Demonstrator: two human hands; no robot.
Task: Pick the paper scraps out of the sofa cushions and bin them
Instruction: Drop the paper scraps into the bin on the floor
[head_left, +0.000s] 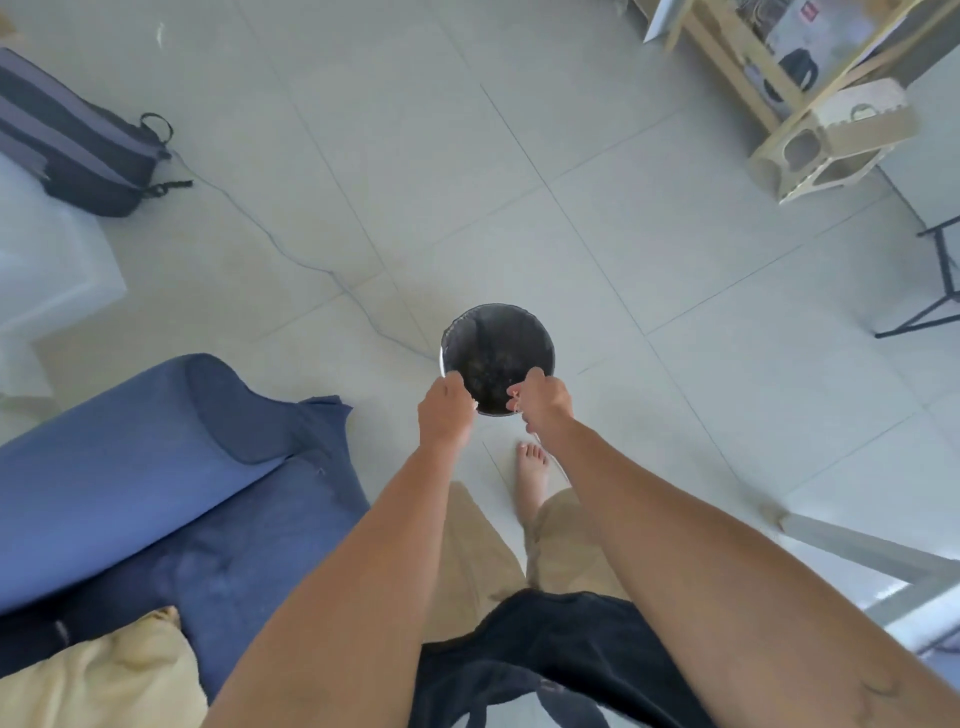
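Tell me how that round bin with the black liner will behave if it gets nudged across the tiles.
The round bin with the black liner looks small and thin-walled, so probably light. On the smooth grey floor tiles it would likely slide easily. With both hands, left hand and right hand, at its near rim, a push there might tip it.

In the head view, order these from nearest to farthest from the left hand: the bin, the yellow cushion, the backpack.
From the left hand:
1. Bin: right at the fingers, just ahead.
2. Yellow cushion: bottom left, on the blue sofa.
3. Backpack: far upper left, on the floor.
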